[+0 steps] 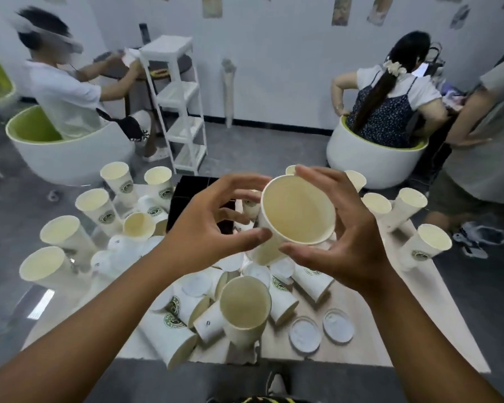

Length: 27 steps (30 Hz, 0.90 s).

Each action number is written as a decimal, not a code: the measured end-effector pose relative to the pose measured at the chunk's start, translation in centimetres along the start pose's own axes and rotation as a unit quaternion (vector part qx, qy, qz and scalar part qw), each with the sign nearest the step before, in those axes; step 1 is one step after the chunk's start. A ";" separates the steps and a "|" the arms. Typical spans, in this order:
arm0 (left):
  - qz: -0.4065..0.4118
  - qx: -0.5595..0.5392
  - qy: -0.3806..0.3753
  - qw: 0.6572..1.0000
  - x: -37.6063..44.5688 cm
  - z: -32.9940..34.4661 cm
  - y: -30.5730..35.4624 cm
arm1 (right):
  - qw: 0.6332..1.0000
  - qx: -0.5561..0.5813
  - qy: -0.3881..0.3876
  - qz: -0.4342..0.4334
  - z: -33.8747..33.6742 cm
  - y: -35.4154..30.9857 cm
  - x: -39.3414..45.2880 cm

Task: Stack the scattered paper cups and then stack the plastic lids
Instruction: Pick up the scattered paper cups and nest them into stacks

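Paper cup (297, 210) raised above our table (361, 321), mouth toward us.
Our right hand (344, 228) curls round its rim; our left hand (213, 228) hovers beside, fingers loosely bent, holding nothing. Scattered cups (245, 309) and plastic lids (304, 334) lie below.

A light wooden table (361, 309) is holding many white paper cups (245, 308), some standing, some lying down, and round white plastic lids (305, 334).
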State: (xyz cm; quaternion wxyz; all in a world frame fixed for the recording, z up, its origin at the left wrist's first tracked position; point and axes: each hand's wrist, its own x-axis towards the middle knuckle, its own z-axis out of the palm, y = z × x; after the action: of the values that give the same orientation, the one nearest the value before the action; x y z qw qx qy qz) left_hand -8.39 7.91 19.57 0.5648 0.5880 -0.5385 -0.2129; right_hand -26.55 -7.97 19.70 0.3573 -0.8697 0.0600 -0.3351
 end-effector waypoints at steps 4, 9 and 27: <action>0.002 -0.026 0.006 1.000 -2.3 -1.2 0.1 | 1.000 0.015 -0.007 0.013 1.6 -1.8 -0.5; -0.012 -0.057 0.007 0.998 -4.9 -1.7 -1.3 | 0.999 0.003 -0.021 0.041 3.9 -2.8 -1.7; -0.130 0.008 -0.010 0.991 -10.2 0.6 -8.5 | 0.976 -0.010 -0.087 0.198 9.8 1.6 -8.5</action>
State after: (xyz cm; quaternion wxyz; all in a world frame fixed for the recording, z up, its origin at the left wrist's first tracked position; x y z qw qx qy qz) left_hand -8.92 14.69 8.22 0.5222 0.6551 -0.4650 -0.2860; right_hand -26.78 -0.49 8.96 0.4118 -0.8699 0.2032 -0.1802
